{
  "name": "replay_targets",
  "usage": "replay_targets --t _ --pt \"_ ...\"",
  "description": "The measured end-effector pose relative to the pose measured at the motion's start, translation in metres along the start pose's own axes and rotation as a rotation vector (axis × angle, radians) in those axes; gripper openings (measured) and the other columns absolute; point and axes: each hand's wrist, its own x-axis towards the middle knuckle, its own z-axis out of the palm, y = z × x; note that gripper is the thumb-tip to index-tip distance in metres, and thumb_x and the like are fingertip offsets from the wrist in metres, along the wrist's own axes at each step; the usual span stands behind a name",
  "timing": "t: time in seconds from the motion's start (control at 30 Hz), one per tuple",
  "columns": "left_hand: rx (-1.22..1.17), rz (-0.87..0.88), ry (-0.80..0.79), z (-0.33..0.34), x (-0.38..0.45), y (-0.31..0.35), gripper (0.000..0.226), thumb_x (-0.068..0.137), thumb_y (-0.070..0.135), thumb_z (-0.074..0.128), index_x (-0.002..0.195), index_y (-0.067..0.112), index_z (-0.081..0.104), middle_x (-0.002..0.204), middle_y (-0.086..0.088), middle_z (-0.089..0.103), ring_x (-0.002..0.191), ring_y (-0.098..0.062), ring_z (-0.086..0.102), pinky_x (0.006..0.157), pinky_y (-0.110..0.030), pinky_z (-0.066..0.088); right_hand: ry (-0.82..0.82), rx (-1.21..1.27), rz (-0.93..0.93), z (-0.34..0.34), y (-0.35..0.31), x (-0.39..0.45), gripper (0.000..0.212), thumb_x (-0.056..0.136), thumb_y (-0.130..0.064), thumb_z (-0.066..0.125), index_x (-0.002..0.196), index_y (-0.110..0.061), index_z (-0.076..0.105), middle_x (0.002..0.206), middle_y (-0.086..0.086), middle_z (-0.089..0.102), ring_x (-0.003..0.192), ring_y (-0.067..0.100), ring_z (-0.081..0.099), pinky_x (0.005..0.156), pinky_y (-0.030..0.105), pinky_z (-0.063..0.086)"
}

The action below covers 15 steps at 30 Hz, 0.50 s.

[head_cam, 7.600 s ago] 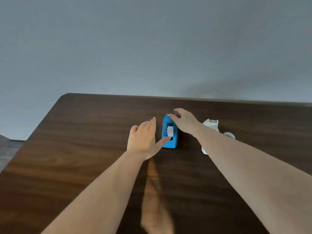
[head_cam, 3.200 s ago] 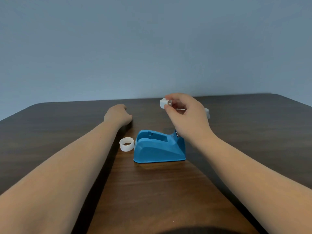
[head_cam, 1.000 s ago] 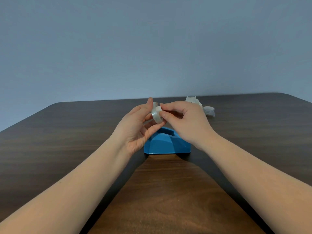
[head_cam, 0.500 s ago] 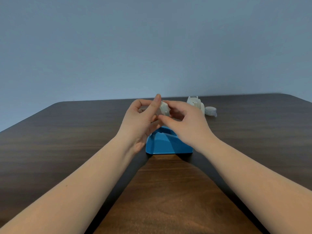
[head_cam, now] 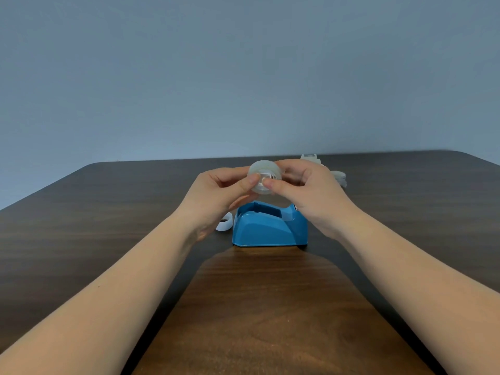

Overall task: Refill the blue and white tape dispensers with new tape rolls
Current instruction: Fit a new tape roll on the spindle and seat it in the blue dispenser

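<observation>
Your left hand (head_cam: 219, 196) and right hand (head_cam: 311, 194) are both pinching the clear tape roll (head_cam: 265, 177), thumbs pressing its near face at the white hub, fingers curled behind. You are holding it in the air above the blue dispenser (head_cam: 269, 226), which is sitting on the table (head_cam: 270, 307) with its slot empty. An empty white core (head_cam: 225, 225) is lying just left of it. The white dispenser (head_cam: 311, 157) and a spare roll (head_cam: 338, 176) are sitting behind your right hand.

The tape dispenser (head_cam: 269, 228) is bright blue, and the tape roll (head_cam: 265, 176) is milky clear with a white hub. The table (head_cam: 81, 217) shows dark brown wood grain; the wall (head_cam: 243, 77) is plain grey-blue.
</observation>
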Motion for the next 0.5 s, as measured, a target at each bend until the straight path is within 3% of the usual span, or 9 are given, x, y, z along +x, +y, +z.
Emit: replay_targets --t 0.23,0.33,0.5 --pt "0.067 0.003 0.012 -0.005 -0.001 0.000 0.040 0.059 0.040 0.077 0.094 0.021 0.078 0.104 -0.006 0.076 0.106 -0.022 0.068 0.098 -0.038 0.050 -0.093 0.009 -0.015 -0.005 0.002 0.002 0.021 0.079 -0.027 0.070 0.099 -0.034 0.067 0.095 -0.015 0.074 0.093 -0.001 0.067 0.083 0.020 0.052" --pt "0.039 -0.010 -0.022 -0.008 0.000 0.000 0.031 0.057 0.036 0.077 0.085 0.022 0.080 0.097 -0.004 0.077 0.101 -0.019 0.070 0.092 -0.032 0.052 -0.147 0.060 0.008 -0.008 0.003 0.003 0.021 0.078 -0.022 0.072 0.097 -0.029 0.069 0.087 -0.015 0.074 0.087 -0.002 0.068 0.070 0.013 0.053" --pt "-0.007 -0.043 -0.042 -0.009 0.002 -0.002 0.025 0.058 0.030 0.077 0.081 0.020 0.080 0.091 -0.004 0.077 0.098 -0.020 0.069 0.090 -0.030 0.054 -0.169 0.085 0.040 -0.011 0.007 0.005 0.025 0.077 -0.019 0.072 0.102 -0.020 0.071 0.093 -0.007 0.075 0.089 0.004 0.069 0.070 0.014 0.053"
